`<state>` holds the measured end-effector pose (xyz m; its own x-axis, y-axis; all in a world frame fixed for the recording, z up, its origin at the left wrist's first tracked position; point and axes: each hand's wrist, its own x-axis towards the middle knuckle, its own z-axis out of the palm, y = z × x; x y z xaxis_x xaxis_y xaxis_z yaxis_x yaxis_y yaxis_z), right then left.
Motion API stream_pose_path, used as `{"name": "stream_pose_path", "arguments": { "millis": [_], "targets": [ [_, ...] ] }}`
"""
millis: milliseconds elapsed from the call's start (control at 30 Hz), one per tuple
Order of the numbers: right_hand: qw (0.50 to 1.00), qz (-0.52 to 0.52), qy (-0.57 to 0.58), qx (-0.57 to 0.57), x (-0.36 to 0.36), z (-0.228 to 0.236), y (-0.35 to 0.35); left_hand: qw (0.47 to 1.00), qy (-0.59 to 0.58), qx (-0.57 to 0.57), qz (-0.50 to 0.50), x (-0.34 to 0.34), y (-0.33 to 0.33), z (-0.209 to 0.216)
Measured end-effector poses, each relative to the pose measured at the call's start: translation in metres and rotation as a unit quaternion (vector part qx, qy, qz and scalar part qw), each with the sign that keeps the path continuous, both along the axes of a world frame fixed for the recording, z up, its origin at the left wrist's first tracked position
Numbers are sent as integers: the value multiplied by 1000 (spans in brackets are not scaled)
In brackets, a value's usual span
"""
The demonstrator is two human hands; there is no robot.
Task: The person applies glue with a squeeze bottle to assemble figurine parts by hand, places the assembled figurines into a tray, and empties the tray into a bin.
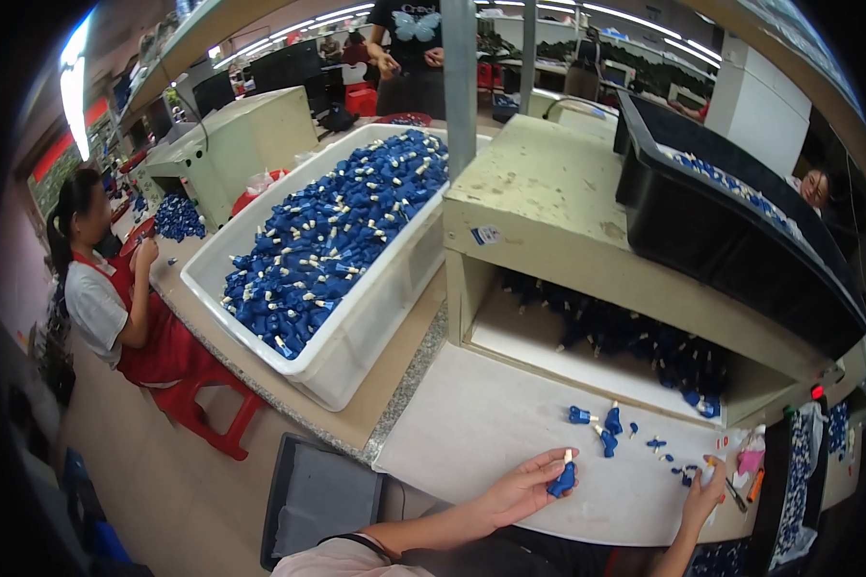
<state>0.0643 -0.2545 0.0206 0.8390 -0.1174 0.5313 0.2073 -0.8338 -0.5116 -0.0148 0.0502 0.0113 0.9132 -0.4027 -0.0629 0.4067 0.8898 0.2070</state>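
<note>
Between the thumb and fingers of my left hand [527,489] is a small blue figurine [564,479] with a cream tip pointing up, held above the near edge of the white tabletop [481,423]. My right hand [700,500] is closed around a small white bottle-like object [708,474] at the table's right side. Small blue parts [684,473] lie beside that hand. Farther in, a few more blue figurines [608,440] with cream tips rest on the tabletop.
A cream box-shaped housing [548,207] with blue pieces inside stands ahead, carrying a black crate [731,221]. To the left is a white tub [356,370] full of blue figurines. A grey bin [322,500] sits below. A person in a red apron [149,337] works at left.
</note>
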Motion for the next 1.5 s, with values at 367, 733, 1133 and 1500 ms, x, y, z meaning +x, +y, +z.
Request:
{"name": "stream_pose_path", "arguments": {
  "millis": [367,733,1133,1500],
  "targets": [
    [990,-58,58,116,14,-11,-36,996,37,84,10,22,2,9],
    [991,39,111,-70,4,1,-14,996,42,80,14,8,-6,7],
    [916,292,154,228,-44,67,133,992,-3,121,38,11,-5,8],
    [936,330,112,47,-47,70,162,976,-30,199,81,5,2,8]
  ]
}}
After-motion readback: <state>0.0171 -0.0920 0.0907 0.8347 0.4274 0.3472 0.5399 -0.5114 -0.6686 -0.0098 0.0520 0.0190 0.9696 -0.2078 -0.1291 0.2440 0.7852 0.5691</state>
